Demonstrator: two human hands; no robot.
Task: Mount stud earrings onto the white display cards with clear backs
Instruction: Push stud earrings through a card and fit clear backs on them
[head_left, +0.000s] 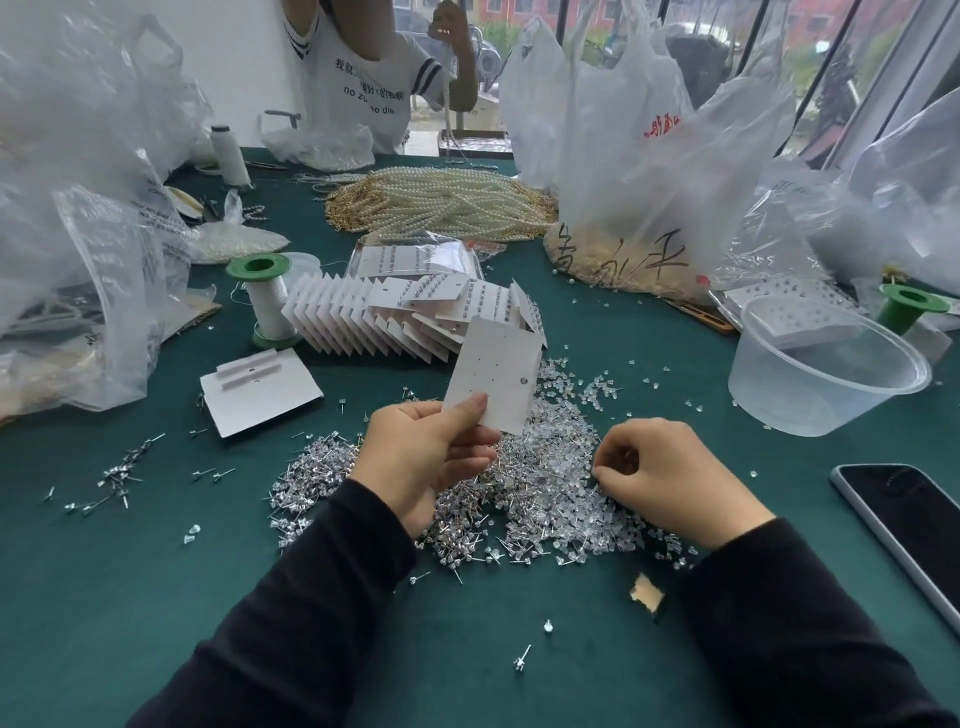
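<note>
Card (493, 379) first: my left hand (421, 457) pinches its lower corner between thumb and fingers, holding it tilted above the surface (156, 571), one stud (523, 381) seated near its right edge. Next it needs another stud or clear back; my right hand (670, 473) curls over the pile (545, 483), whether its fingers grip one I cannot tell.
</note>
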